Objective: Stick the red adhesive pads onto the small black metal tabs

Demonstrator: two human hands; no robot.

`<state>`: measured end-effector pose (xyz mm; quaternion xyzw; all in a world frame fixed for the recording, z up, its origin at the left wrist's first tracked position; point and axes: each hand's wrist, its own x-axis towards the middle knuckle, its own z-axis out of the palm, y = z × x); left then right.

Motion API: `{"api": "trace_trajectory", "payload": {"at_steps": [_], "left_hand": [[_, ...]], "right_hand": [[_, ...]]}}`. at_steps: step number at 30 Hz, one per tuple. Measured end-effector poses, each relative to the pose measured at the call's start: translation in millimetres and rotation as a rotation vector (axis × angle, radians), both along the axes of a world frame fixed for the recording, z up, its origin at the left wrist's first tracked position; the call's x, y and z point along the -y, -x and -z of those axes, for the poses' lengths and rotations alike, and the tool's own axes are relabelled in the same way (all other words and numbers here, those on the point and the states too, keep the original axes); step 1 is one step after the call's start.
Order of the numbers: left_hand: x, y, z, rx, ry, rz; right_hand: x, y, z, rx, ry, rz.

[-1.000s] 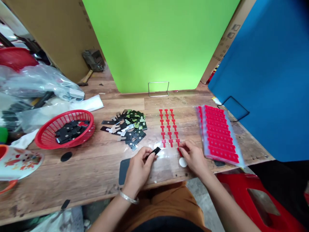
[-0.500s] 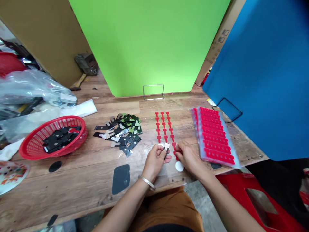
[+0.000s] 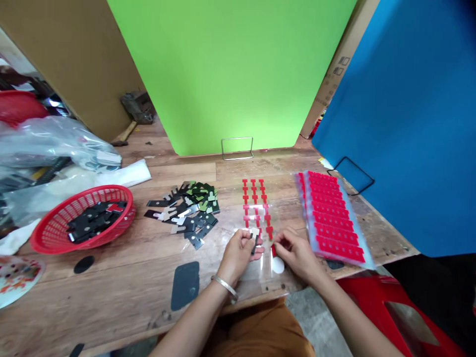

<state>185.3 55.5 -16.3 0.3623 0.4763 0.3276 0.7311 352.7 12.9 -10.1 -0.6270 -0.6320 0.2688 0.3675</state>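
Observation:
My left hand (image 3: pixel 240 253) grips a small flat plate (image 3: pixel 253 240), black with a bare silvery end. Just to its right, my right hand (image 3: pixel 295 252) is closed in a pinch on a red T-shaped sticker (image 3: pixel 274 250). That sticker is at the lower end of the right column on a clear sheet (image 3: pixel 268 270), and the fingertips partly hide it. Three columns of red T-shaped stickers (image 3: pixel 254 198) run up the sheet beyond my hands. A white disc (image 3: pixel 278 265) lies below my right fingertips.
Left of the stickers lies a loose pile of black and silvery plates (image 3: pixel 191 224). A red basket (image 3: pixel 37 240) holds more black plates. Stacked sheets of red stickers (image 3: pixel 334 218) lie on the right. Green (image 3: pixel 234 74) and blue panels (image 3: pixel 401 129) stand behind.
My right hand has drawn slightly down toward me with its fingers pinched at the red sticker. Glare now shows on the clear sheet. My left hand keeps its plate, and the view has shifted slightly.

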Motion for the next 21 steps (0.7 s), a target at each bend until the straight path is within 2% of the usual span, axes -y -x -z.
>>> {"api": "trace_trajectory", "payload": {"at_steps": [3, 6, 10, 13, 16, 21], "left_hand": [[0.0, -0.4, 0.4, -0.009, -0.002, -0.002], [-0.3, 1.3, -0.7, 0.005, 0.006, 0.007], [-1.5, 6.2, -3.4, 0.060, 0.054, 0.051], [-2.0, 8.8, -3.8, 0.126, 0.091, 0.063], [-2.2, 9.5, -1.4, 0.180, 0.098, 0.071], [-2.9, 9.8, 4.4, 0.205, 0.099, 0.075]], "right_hand": [[1.9, -12.2, -10.0, -0.241, 0.091, 0.095], [1.3, -17.3, -18.3, -0.420, 0.091, 0.201], [-2.6, 4.4, -13.9, -0.584, 0.115, 0.198], [-5.0, 31.1, -1.8, -0.636, 0.137, 0.167], [-6.1, 50.0, 8.2, -0.626, 0.086, 0.178], [-8.9, 57.4, 14.7, -0.588, 0.035, 0.214]]}}
